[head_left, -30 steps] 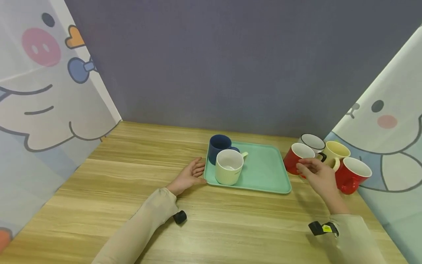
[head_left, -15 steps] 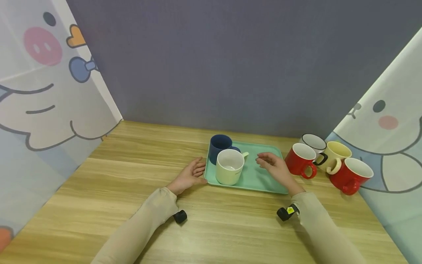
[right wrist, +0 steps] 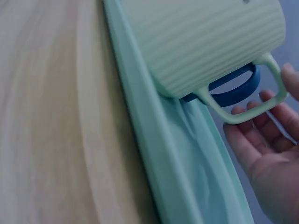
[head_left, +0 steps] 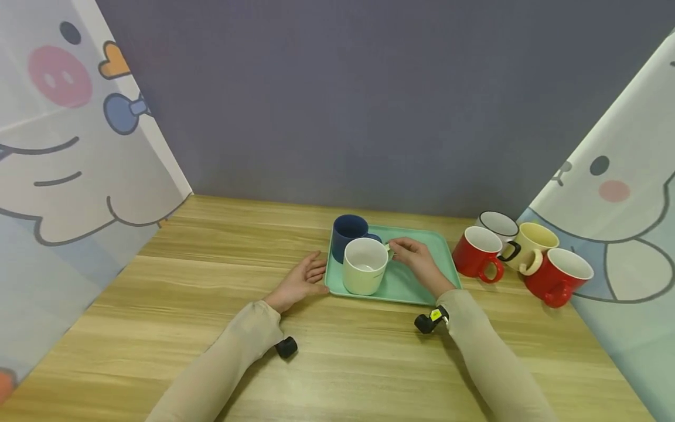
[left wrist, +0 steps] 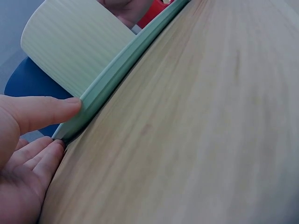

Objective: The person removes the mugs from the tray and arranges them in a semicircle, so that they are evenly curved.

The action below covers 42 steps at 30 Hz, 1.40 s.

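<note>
Wood-grain tabletop [head_left: 358, 369] btm, grey wall [head_left: 343, 105] top; ctr, your straight-fingered L hand [head_left: 296, 284] touches mint tray [head_left: 399, 285], R hand [head_left: 419, 264] grips ribbed mug [head_left: 364, 280] by handle [right wrist: 243, 116].

The person's left sleeve [head_left: 224, 358] and right sleeve [head_left: 487, 351] are long, loose and softly creased, in plain pale beige cloth. Beside the left cuff [head_left: 274, 322] shows a small, rounded black block [head_left: 287, 347]. By the right cuff [head_left: 456, 305] is a second black block [head_left: 423, 323], with a bright yellow label [head_left: 435, 315] whose print, if any, is too small to read. The left hand [head_left: 297, 284] and right hand [head_left: 419, 262] are bare.
</note>
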Motion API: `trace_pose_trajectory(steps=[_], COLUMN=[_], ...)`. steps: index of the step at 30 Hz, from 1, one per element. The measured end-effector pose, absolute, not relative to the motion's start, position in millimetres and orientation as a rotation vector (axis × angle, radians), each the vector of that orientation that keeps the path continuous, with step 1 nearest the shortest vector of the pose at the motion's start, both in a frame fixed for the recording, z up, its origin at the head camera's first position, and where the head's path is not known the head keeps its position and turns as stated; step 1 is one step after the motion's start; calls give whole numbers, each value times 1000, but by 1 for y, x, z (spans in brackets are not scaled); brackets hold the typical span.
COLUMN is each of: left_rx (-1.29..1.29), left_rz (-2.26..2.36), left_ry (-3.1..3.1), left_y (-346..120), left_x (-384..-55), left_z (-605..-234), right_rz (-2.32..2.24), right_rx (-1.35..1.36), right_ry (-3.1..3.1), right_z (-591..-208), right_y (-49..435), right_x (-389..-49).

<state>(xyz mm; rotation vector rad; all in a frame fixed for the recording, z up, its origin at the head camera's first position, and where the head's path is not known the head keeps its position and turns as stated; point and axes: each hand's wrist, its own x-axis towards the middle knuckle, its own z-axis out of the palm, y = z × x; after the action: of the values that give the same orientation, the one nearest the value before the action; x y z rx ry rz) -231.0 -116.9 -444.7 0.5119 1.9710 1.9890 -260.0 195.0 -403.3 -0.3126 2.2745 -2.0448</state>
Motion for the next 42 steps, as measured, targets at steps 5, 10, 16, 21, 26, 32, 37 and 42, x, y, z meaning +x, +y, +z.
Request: trace_pose_trajectory(steps=[5, 10, 16, 21, 26, 32, 37, 42], left_rx=[518, 513, 507, 512, 512, 505, 504, 507], left_rz=[1985, 1994, 1994, 1997, 2003, 2004, 1999, 1999], left_ry=[1963, 1971, 1968, 1968, 1978, 1983, 1977, 1971], left_y=[-116, -118, -119, -120, -121, -120, -118, -117], left_x=[-231, -231, -230, -230, -229, -229, -229, -229], left_z=[-444, -444, -444, -444, -444, -445, -445, -443], right_rz=[-2105, -2077, -1799, -1689, -1796, -1924, -2024, -2063], right_rx=[-437, -573, -701, -700, -577, -438, -333, -252], right_ry=[2135, 2098, 2276, 2335, 2289, 2264, 2204, 2205], right_z=[-405, -405, -397, -390, -388, -390, -391, -387], right_y=[199, 202, 209, 211, 206, 200, 198, 203], right_x=[-261, -260, -254, -247, -237, -230, -223, -217])
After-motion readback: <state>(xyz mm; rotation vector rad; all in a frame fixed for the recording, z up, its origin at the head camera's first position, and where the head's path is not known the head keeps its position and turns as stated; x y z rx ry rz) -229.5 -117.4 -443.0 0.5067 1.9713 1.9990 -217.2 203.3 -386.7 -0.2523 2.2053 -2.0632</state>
